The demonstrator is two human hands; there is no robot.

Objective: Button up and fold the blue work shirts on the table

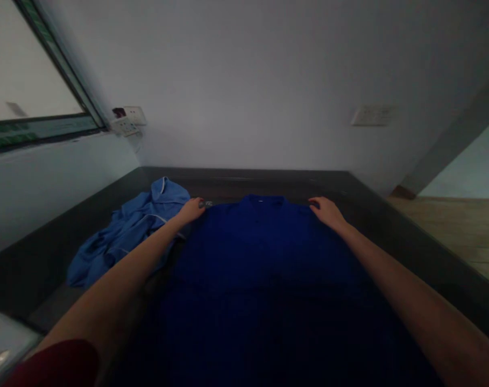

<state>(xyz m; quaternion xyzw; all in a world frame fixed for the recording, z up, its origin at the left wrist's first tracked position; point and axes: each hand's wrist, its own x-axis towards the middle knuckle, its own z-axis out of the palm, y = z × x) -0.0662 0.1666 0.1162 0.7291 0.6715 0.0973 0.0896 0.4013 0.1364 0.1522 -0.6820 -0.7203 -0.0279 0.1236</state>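
Observation:
A dark blue collared shirt (264,247) lies spread out on a dark surface, its collar towards the wall. At its left shoulder edge, my left hand (192,210) has its fingers closed on the cloth. My right hand (327,211) pinches the opposite shoulder edge between thumb and fingers. Both arms reach forward along the sides of the shirt. The lower part of the shirt fades into shadow.
A crumpled lighter blue garment (135,228) with white piping lies left of the shirt. The dark surface (325,180) meets a pale wall with sockets (134,115) and a switch plate (372,115). A whitish object (6,344) sits at the lower left.

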